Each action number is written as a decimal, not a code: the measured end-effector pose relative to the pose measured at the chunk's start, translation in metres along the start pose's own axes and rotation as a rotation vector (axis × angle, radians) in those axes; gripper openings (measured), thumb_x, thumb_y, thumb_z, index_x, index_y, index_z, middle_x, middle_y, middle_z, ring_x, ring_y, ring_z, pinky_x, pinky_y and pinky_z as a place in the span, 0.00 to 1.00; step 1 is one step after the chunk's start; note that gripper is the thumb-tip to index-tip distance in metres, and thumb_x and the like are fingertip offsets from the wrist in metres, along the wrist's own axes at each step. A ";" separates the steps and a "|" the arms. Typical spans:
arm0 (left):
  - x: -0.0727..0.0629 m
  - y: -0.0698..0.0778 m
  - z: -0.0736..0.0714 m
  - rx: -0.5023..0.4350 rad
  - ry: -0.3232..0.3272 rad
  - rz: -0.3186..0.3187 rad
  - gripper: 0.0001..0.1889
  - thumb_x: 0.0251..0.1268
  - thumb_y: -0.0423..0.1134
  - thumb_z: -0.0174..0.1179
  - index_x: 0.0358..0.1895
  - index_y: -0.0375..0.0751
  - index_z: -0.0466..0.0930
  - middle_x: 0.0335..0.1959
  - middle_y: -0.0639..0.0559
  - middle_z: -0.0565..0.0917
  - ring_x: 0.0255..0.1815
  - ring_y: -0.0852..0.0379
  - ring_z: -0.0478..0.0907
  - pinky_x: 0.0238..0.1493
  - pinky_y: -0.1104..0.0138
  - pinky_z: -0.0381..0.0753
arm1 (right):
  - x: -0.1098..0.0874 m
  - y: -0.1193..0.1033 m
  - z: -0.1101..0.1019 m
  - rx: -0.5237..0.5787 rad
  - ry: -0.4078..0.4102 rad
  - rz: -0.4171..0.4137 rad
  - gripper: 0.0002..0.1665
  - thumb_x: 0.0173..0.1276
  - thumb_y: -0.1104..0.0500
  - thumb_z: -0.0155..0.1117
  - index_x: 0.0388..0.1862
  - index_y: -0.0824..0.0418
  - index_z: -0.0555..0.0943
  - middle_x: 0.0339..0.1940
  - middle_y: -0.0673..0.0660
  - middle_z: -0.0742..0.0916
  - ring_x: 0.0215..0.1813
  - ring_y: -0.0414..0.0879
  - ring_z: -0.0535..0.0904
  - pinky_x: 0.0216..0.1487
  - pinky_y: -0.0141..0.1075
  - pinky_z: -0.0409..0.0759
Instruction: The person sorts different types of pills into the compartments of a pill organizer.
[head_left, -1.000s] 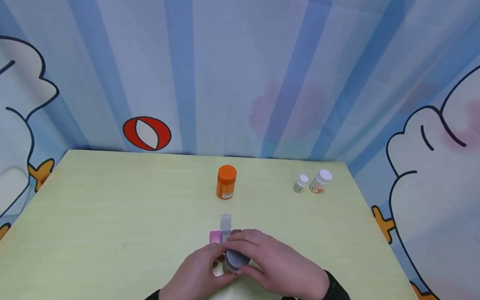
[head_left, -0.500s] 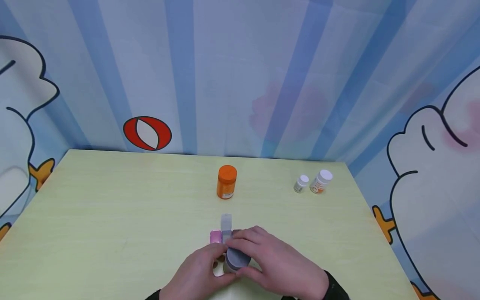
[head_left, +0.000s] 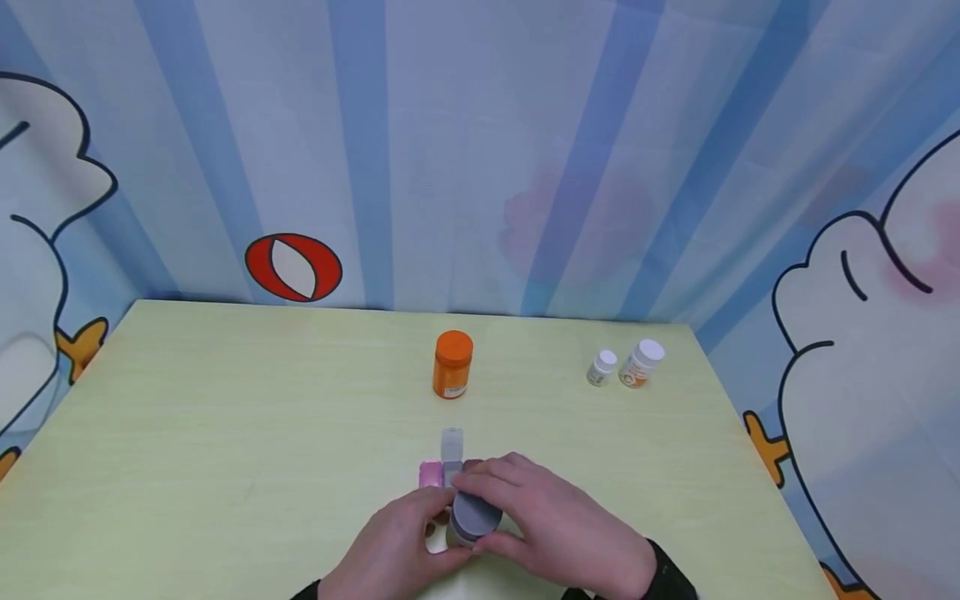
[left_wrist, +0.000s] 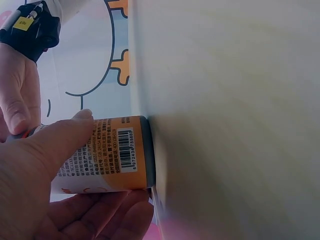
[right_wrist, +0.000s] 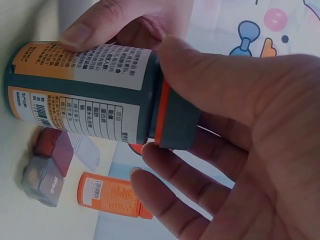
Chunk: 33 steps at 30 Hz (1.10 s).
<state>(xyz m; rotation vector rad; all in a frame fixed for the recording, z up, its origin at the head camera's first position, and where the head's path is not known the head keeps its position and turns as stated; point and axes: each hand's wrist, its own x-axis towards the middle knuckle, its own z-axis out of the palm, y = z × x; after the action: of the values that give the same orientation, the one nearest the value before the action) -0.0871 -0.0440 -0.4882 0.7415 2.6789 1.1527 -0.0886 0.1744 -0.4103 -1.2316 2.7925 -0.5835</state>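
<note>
A dark grey-green pill bottle with an orange and white label stands upright near the table's front. My left hand grips its body, thumb on the label and fingers round the other side, as the left wrist view shows. My right hand holds the dark lid from above, thumb on one side and fingers on the other. A red-orange ring shows at the lid's lower edge. Just behind the hands lies a pill organizer with pink, grey and dark red compartments, partly hidden. Its translucent flap is up.
An orange bottle with an orange lid stands farther back in the middle. At the back right are a small white-capped bottle and a larger white-capped one. A printed blue curtain hangs behind the pale table.
The fingers of my right hand have shifted slightly on the lid, uncovering a little more of its top. My left hand and the bottle have stayed in place.
</note>
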 end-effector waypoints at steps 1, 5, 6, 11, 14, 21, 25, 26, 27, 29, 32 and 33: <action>0.000 0.000 0.000 -0.001 -0.001 0.001 0.23 0.53 0.68 0.63 0.49 0.64 0.77 0.40 0.71 0.80 0.40 0.68 0.77 0.44 0.69 0.79 | 0.000 0.000 0.000 0.001 -0.003 -0.001 0.37 0.64 0.42 0.65 0.71 0.39 0.65 0.63 0.37 0.74 0.62 0.34 0.70 0.60 0.32 0.75; 0.000 0.001 -0.002 -0.012 -0.008 -0.006 0.25 0.51 0.68 0.64 0.51 0.64 0.77 0.41 0.71 0.80 0.41 0.68 0.77 0.44 0.68 0.79 | 0.000 -0.001 -0.001 0.003 -0.003 0.037 0.41 0.62 0.35 0.63 0.72 0.38 0.62 0.64 0.37 0.72 0.62 0.32 0.68 0.59 0.31 0.75; 0.000 0.001 -0.002 -0.019 -0.013 -0.011 0.26 0.50 0.69 0.64 0.52 0.65 0.77 0.41 0.71 0.80 0.41 0.68 0.77 0.45 0.68 0.79 | 0.000 -0.001 0.000 0.006 0.000 0.052 0.42 0.60 0.33 0.62 0.72 0.38 0.62 0.63 0.38 0.72 0.61 0.32 0.68 0.58 0.30 0.76; 0.000 0.001 -0.002 -0.012 -0.011 -0.021 0.24 0.50 0.68 0.64 0.49 0.66 0.76 0.40 0.71 0.79 0.41 0.68 0.76 0.45 0.68 0.78 | 0.002 -0.003 0.002 -0.003 0.025 0.078 0.39 0.60 0.30 0.60 0.68 0.40 0.67 0.55 0.38 0.73 0.53 0.30 0.69 0.52 0.25 0.76; 0.000 0.001 -0.001 0.013 0.006 -0.008 0.20 0.53 0.66 0.64 0.46 0.65 0.76 0.37 0.71 0.78 0.39 0.68 0.76 0.43 0.69 0.78 | 0.003 -0.004 0.002 -0.018 0.027 0.042 0.34 0.65 0.35 0.60 0.68 0.41 0.68 0.57 0.38 0.74 0.54 0.30 0.68 0.53 0.25 0.75; 0.000 0.000 -0.001 0.010 -0.001 -0.009 0.23 0.51 0.65 0.66 0.48 0.62 0.77 0.38 0.71 0.79 0.39 0.68 0.76 0.43 0.69 0.78 | 0.001 -0.005 0.001 -0.012 0.021 -0.004 0.36 0.67 0.39 0.61 0.72 0.41 0.63 0.65 0.39 0.72 0.63 0.33 0.67 0.59 0.29 0.75; 0.000 0.000 -0.001 -0.007 -0.018 -0.025 0.25 0.49 0.66 0.67 0.50 0.64 0.77 0.40 0.71 0.79 0.41 0.68 0.76 0.45 0.68 0.78 | 0.001 -0.005 0.001 0.014 0.029 0.055 0.41 0.62 0.31 0.60 0.71 0.40 0.63 0.61 0.40 0.72 0.59 0.32 0.68 0.56 0.26 0.76; 0.000 0.000 -0.002 -0.007 -0.020 -0.028 0.25 0.50 0.67 0.66 0.50 0.64 0.77 0.40 0.71 0.79 0.41 0.68 0.76 0.45 0.68 0.78 | 0.002 -0.005 0.001 0.013 0.032 0.068 0.41 0.61 0.30 0.59 0.70 0.41 0.64 0.59 0.40 0.72 0.57 0.31 0.68 0.54 0.25 0.76; 0.001 0.000 -0.001 -0.008 -0.025 -0.032 0.25 0.50 0.68 0.65 0.50 0.65 0.77 0.39 0.71 0.79 0.40 0.67 0.76 0.44 0.68 0.78 | 0.002 -0.004 0.001 0.015 0.031 0.077 0.39 0.61 0.30 0.59 0.69 0.40 0.65 0.57 0.39 0.72 0.55 0.30 0.68 0.53 0.25 0.76; 0.001 0.000 -0.001 -0.004 -0.030 -0.036 0.24 0.52 0.69 0.62 0.50 0.65 0.77 0.39 0.71 0.78 0.40 0.68 0.75 0.44 0.68 0.78 | 0.002 -0.004 0.001 0.010 0.025 0.078 0.35 0.63 0.32 0.59 0.67 0.41 0.68 0.55 0.38 0.73 0.53 0.30 0.68 0.52 0.24 0.76; 0.001 0.000 -0.001 0.004 -0.027 -0.035 0.24 0.53 0.69 0.61 0.49 0.64 0.77 0.38 0.71 0.78 0.39 0.68 0.76 0.43 0.69 0.78 | 0.002 -0.005 0.001 0.001 0.021 0.040 0.29 0.67 0.38 0.59 0.65 0.42 0.71 0.57 0.38 0.73 0.56 0.30 0.68 0.54 0.25 0.76; 0.001 0.000 -0.001 0.004 -0.024 -0.033 0.23 0.53 0.69 0.61 0.49 0.64 0.77 0.38 0.71 0.78 0.39 0.68 0.75 0.43 0.69 0.78 | 0.002 -0.005 0.001 0.000 0.019 0.023 0.28 0.68 0.40 0.60 0.65 0.43 0.71 0.58 0.38 0.73 0.57 0.31 0.68 0.55 0.25 0.75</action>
<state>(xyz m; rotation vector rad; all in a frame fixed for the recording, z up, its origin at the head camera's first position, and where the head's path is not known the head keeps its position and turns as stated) -0.0879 -0.0440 -0.4871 0.7042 2.6640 1.1234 -0.0860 0.1696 -0.4089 -1.1981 2.8185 -0.5961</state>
